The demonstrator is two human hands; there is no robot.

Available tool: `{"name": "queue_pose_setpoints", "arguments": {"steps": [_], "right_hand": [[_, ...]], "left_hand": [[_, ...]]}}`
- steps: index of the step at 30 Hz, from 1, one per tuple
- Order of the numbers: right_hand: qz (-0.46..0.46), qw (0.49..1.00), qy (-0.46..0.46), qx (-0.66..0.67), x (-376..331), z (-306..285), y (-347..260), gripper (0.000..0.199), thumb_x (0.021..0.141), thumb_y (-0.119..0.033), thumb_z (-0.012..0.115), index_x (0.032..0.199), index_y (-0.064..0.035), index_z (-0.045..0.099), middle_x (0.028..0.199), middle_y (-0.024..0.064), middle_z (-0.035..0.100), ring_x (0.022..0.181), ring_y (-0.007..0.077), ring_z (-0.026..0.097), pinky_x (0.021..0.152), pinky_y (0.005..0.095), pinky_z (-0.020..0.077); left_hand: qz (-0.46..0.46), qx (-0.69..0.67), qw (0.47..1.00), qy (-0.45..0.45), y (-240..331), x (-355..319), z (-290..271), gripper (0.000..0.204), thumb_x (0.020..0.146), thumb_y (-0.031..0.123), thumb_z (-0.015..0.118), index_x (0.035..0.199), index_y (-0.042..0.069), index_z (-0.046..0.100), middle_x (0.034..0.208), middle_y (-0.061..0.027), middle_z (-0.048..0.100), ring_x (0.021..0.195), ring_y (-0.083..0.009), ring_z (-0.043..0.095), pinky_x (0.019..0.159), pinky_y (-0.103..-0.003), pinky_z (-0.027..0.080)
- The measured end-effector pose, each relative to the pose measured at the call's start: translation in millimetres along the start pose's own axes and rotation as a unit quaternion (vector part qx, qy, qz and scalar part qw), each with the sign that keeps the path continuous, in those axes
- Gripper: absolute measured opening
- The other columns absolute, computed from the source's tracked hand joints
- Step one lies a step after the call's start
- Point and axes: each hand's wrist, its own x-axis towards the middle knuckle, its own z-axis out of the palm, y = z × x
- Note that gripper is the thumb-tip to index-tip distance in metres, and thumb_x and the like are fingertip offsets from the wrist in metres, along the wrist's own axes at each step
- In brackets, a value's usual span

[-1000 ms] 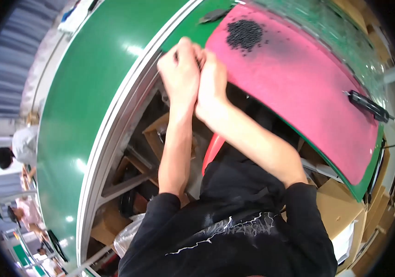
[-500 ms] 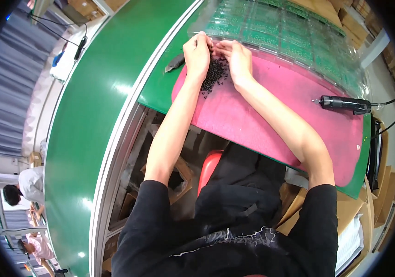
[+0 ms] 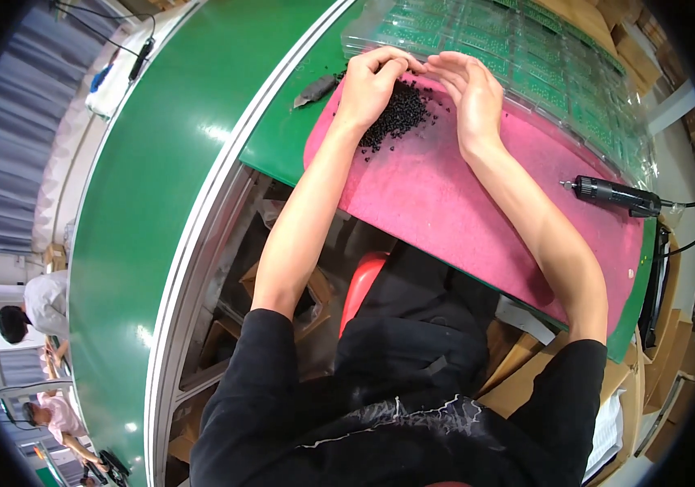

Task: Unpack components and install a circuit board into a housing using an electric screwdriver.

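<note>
A heap of small black parts (image 3: 400,115) lies at the far end of a pink mat (image 3: 461,203). My left hand (image 3: 370,84) rests on the heap's left side with its fingers curled down into the parts. My right hand (image 3: 468,96) stands on edge just right of the heap, fingers bent inward toward the left hand's fingertips. Whether either hand pinches a part is hidden by the fingers. Beyond both hands lies a clear plastic tray of green circuit boards (image 3: 526,49).
A black electric screwdriver (image 3: 615,196) with its cable lies on the mat's right side. A dark flat tool (image 3: 313,90) sits left of the mat on the green bench. A green conveyor belt (image 3: 144,187) curves along the left. Other people work at the far lower left.
The view has shifted, so the mat and heap sit lower in the picture. My hands moved from the bench edge to the heap, and now lie spread on either side of it.
</note>
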Motion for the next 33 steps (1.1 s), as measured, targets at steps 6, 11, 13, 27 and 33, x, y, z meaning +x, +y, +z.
{"name": "queue_pose_setpoints", "arguments": {"steps": [6, 11, 13, 27, 33], "right_hand": [[-0.006, 1.000, 0.003, -0.026, -7.0, -17.4, -15.1, 0.034, 0.097, -0.016, 0.030, 0.102, 0.0052, 0.055, 0.099, 0.0175, 0.062, 0.096, 0.0245, 0.061, 0.090, 0.0336, 0.0461], [-0.020, 0.999, 0.011, -0.037, -15.8, -25.9, -27.7, 0.028, 0.096, -0.013, 0.034, 0.102, 0.0034, 0.055, 0.094, 0.0113, 0.061, 0.091, 0.0195, 0.059, 0.089, 0.0305, 0.0449], [-0.030, 0.998, 0.000, -0.063, -20.6, -25.6, -26.1, 0.025, 0.095, -0.011, 0.036, 0.102, 0.0028, 0.055, 0.093, 0.0097, 0.060, 0.089, 0.0173, 0.058, 0.087, 0.0294, 0.0448], [-0.101, 0.835, -0.333, -0.426, -119.6, -3.6, -45.3, 0.049, 0.076, -0.012, 0.067, 0.121, -0.0016, 0.048, 0.117, 0.0171, 0.050, 0.112, 0.0302, 0.051, 0.096, 0.0386, 0.0407], [-0.244, 0.560, -0.285, -0.739, -181.3, -25.9, -30.1, 0.082, 0.064, 0.000, 0.072, 0.137, -0.0081, 0.035, 0.137, 0.0165, 0.040, 0.124, 0.0333, 0.042, 0.102, 0.0395, 0.0366]], "left_hand": [[0.017, 0.052, 0.993, -0.100, 9.7, -2.0, -10.0, 0.047, 0.094, 0.028, 0.031, 0.104, -0.003, 0.065, 0.107, -0.0127, 0.065, 0.102, -0.0203, 0.059, 0.093, -0.033, 0.041], [0.004, 0.011, 0.991, -0.131, 14.7, -2.5, -8.6, 0.058, 0.097, 0.041, 0.023, 0.119, -0.001, 0.056, 0.121, -0.0118, 0.057, 0.117, -0.0222, 0.048, 0.104, -0.036, 0.028], [0.008, 0.001, 0.990, -0.139, 12.1, -6.0, -12.1, 0.062, 0.097, 0.046, 0.020, 0.126, 0.000, 0.051, 0.130, -0.0118, 0.052, 0.125, -0.0229, 0.041, 0.109, -0.037, 0.022], [-0.050, 0.119, 0.987, 0.098, 40.2, -76.7, -84.0, 0.038, 0.099, 0.028, 0.031, 0.116, 0.004, 0.055, 0.123, -0.0119, 0.050, 0.116, -0.0191, 0.043, 0.102, -0.031, 0.027], [0.131, -0.054, 0.890, 0.433, -11.9, -280.2, -112.2, 0.043, 0.099, 0.030, 0.036, 0.061, 0.011, 0.026, 0.052, 0.0019, 0.025, 0.044, -0.0096, 0.023, 0.042, -0.027, 0.020]]}}
